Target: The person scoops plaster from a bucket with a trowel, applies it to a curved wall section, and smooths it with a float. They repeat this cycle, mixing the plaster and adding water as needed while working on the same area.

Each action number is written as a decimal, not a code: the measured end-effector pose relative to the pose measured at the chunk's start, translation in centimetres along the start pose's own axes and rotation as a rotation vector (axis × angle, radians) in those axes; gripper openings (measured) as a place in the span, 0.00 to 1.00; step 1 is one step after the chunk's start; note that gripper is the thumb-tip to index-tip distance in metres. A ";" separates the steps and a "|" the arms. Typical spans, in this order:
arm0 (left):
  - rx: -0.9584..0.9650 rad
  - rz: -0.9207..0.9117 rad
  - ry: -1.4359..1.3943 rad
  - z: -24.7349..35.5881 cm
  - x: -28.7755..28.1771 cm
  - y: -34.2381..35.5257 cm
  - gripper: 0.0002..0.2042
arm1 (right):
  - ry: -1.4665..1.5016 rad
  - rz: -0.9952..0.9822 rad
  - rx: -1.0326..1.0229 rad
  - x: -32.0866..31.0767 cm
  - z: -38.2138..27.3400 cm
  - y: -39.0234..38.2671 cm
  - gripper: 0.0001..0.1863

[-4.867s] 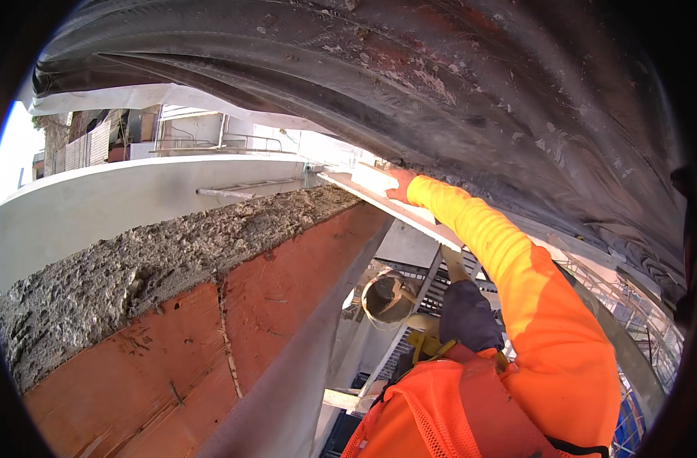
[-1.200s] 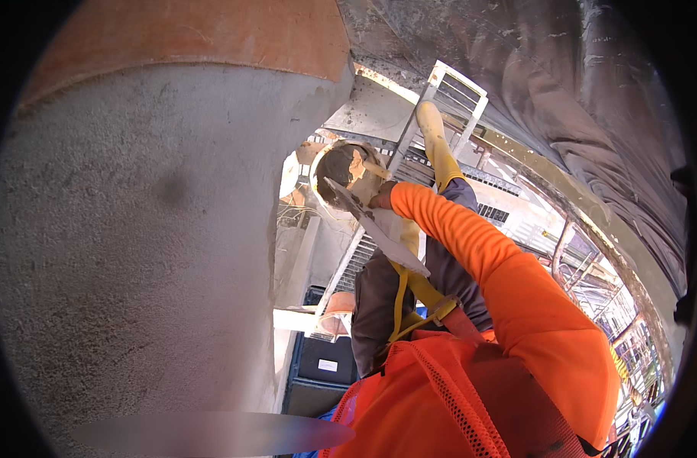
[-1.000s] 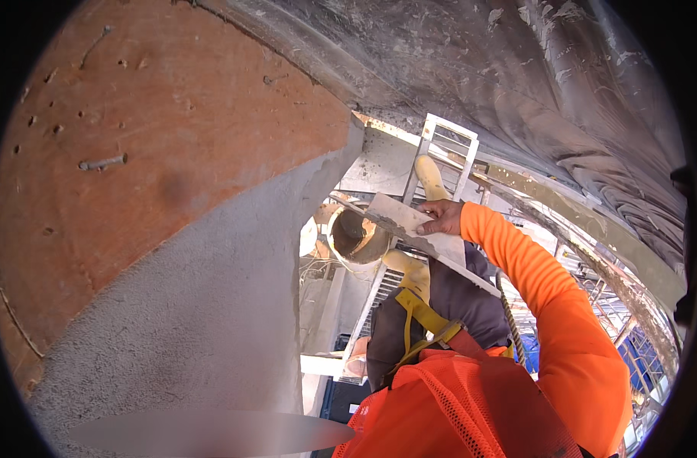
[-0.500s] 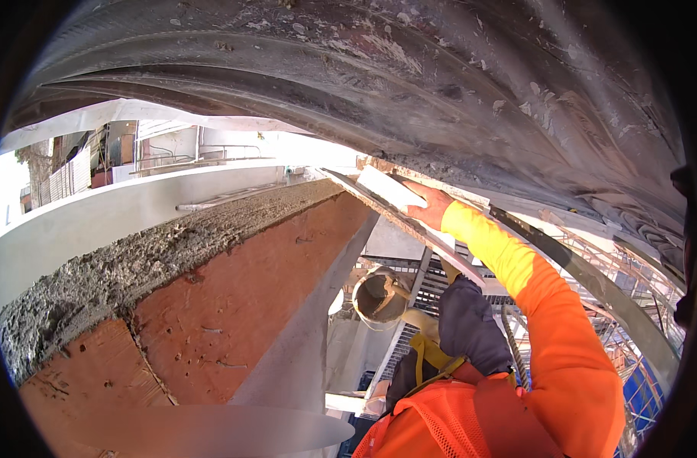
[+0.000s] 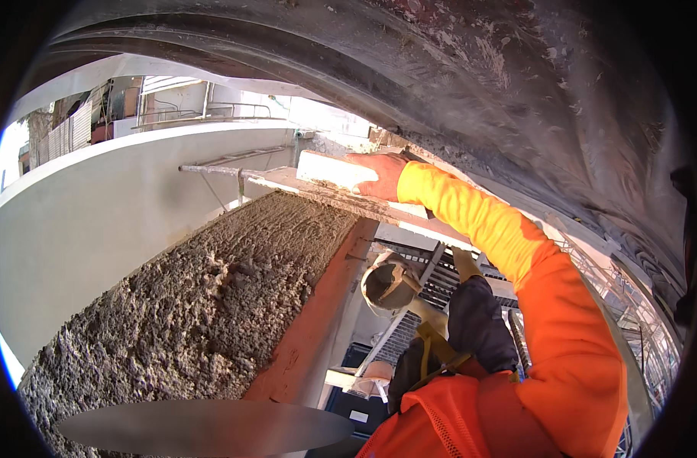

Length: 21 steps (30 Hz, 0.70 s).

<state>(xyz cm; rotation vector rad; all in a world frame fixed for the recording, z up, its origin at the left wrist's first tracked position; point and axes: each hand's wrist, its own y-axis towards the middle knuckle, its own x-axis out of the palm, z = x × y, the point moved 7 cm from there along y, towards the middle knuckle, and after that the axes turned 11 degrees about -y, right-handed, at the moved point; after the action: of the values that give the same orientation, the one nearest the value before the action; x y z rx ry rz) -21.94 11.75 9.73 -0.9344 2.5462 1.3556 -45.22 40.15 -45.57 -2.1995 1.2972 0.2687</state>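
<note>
My right hand (image 5: pixel 384 175), at the end of a yellow and orange sleeve, grips the whitish block on the back of a long flat plastering float (image 5: pixel 341 197). The fingers wrap over the block. The float lies crosswise at the far end of a strip of rough grey mortar (image 5: pixel 188 313); whether its underside touches the mortar is hidden. Along the mortar's right side runs a reddish-orange board (image 5: pixel 299 347). My left hand does not show.
Below stands a mortar-stained bucket (image 5: pixel 386 286) beside a metal grating (image 5: pixel 400 336), where my legs are. A grey tarp (image 5: pixel 455 69) hangs overhead. A pale wall (image 5: pixel 111 191) curves along the left. Thin metal bars (image 5: pixel 638 313) criss-cross at the right.
The float has moved left with my right hand and turned from a steep slant to nearly crosswise. The view has shifted, showing more of the mortar's top and less of the reddish board.
</note>
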 end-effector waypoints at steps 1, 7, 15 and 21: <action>0.002 -0.009 -0.004 0.1 0.2 0.0 0.39 | -0.009 -0.009 0.012 0.7 0.8 1.2 0.40; 0.010 -0.028 -0.014 0.4 0.4 0.3 0.39 | -0.089 -0.114 0.199 3.4 5.0 5.5 0.41; 0.002 -0.020 -0.017 0.4 -0.5 0.5 0.39 | -0.014 -0.098 0.069 -2.2 -3.7 0.7 0.42; -0.009 -0.011 -0.007 0.2 -1.5 0.6 0.40 | -0.022 -0.024 -0.005 -7.7 -15.6 -3.2 0.40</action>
<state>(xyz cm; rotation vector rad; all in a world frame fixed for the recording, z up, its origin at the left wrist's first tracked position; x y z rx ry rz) -21.10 12.91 10.59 -0.9418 2.5289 1.3656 -48.11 38.28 -28.24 -2.2089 1.2587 0.2858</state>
